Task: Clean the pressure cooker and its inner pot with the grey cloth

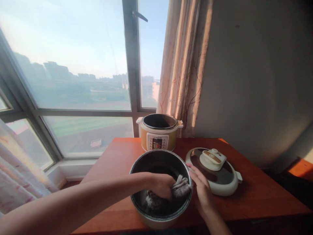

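A dark-lined inner pot (156, 160) stands near the front of the table, its mouth tipped toward me. Inside it, my left hand (162, 185) is closed around a grey and white cloth (181, 187). Part of the cloth bunches out past the fingers against the right inner wall, and another part hangs below the hand. My right hand (201, 186) grips the pot's right side at the rim; some of its fingers are hidden behind the pot wall.
Behind the pot sits an electric pressure cooker body (158, 133) with a front control panel. Its lid (212, 169), white-rimmed with a top handle, lies to the right on the reddish wooden table (254, 195). A window (85, 71) and curtain (183, 65) are beyond.
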The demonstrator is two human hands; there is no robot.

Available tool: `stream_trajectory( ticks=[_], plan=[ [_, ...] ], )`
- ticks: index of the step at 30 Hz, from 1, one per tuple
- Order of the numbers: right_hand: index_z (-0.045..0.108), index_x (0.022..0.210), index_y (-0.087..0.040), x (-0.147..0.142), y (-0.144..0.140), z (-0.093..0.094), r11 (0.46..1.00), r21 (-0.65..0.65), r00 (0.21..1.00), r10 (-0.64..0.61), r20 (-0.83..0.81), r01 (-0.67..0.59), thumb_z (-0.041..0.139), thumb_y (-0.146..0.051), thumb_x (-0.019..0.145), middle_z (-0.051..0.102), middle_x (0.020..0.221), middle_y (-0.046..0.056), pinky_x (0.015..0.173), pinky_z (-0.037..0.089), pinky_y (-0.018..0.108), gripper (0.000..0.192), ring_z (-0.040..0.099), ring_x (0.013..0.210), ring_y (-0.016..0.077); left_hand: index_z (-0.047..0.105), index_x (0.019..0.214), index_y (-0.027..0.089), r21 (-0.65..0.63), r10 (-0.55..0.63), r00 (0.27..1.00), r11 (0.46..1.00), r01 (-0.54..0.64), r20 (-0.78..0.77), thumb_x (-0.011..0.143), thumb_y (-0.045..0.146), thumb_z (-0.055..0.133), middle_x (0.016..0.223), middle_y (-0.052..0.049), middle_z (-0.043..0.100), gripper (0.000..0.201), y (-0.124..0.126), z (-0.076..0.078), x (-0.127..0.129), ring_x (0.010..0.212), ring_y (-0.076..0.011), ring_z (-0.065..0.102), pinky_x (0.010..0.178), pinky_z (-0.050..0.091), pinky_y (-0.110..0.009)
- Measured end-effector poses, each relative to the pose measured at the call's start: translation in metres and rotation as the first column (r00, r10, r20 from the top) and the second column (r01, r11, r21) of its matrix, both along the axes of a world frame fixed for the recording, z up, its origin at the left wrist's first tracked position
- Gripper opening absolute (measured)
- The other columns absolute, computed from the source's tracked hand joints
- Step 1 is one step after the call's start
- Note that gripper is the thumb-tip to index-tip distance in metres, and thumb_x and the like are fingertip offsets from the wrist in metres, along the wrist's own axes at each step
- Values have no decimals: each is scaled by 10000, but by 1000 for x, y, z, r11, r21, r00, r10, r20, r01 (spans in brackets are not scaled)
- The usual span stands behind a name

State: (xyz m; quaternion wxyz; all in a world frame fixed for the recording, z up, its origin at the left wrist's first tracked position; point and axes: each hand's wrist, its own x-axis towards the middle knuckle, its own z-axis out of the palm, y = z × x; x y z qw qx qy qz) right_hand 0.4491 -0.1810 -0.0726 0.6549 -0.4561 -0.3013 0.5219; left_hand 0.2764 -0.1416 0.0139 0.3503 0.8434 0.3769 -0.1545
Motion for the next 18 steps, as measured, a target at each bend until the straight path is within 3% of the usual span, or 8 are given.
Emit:
stream_trajectory(
  ticks=[4, 8, 10, 11, 13, 15, 18],
  plan=[
    [757, 1129, -206, -1, -1, -2, 1000, 18, 1000, 6, -30, -5, 824, -502, 683, 765, 1105, 91, 891, 540, 383, 540, 686, 1062, 303, 694, 782, 159, -135, 324, 918, 945, -299, 230, 626, 139, 699, 681, 46, 558, 158, 7, -19, 7, 685, -140, 551, 642, 459, -222],
    [759, 1131, -222, -2, -1, -5, 999, 41, 998, 18, -54, -16, 816, -489, 713, 756, 1148, 85, 952, 519, 390, 499, 663, 1128, 297, 697, 950, 143, -380, 672, 660, 737, -559, 336, 669, 112, 642, 817, -4, 665, 287, 14, -35, 15, 749, -163, 615, 684, 503, -237],
    [764, 1119, -219, -3, -2, -4, 999, 47, 999, 13, -51, -10, 819, -477, 706, 758, 1143, 85, 965, 515, 394, 490, 661, 1135, 301, 672, 1034, 132, -431, 756, 541, 654, -621, 368, 707, 104, 596, 896, -42, 697, 337, 17, -35, 19, 795, -179, 644, 700, 521, -248],
    [767, 1110, -216, -3, -2, -3, 999, 45, 999, 5, -50, -2, 824, -474, 698, 760, 1137, 85, 969, 515, 397, 489, 661, 1136, 304, 662, 1051, 128, -436, 766, 515, 643, -630, 385, 715, 99, 582, 921, -54, 702, 347, 18, -34, 20, 813, -183, 652, 708, 525, -250],
    [770, 1094, -209, -5, -2, -1, 999, 35, 999, -14, -52, 16, 826, -474, 688, 762, 1130, 88, 968, 515, 403, 488, 660, 1138, 311, 654, 1052, 126, -402, 729, 546, 684, -608, 414, 692, 82, 584, 942, -56, 703, 369, 18, -30, 21, 829, -181, 657, 718, 525, -245],
    [770, 1079, -199, -7, -1, 0, 999, 25, 998, -40, -45, 42, 823, -480, 686, 764, 1117, 91, 958, 516, 403, 486, 662, 1126, 313, 662, 1018, 130, -298, 603, 692, 798, -524, 397, 637, 66, 603, 913, -40, 695, 391, 17, -26, 21, 811, -179, 650, 701, 521, -242],
    [761, 1082, -181, -8, 3, 2, 996, 22, 996, -90, -19, 90, 816, -483, 680, 771, 1064, 88, 896, 529, 375, 505, 684, 1040, 294, 683, 897, 148, -34, 199, 949, 980, -197, 243, 611, 77, 608, 772, -4, 653, 304, 13, -18, 19, 721, -172, 614, 635, 501, -245]
  ],
)
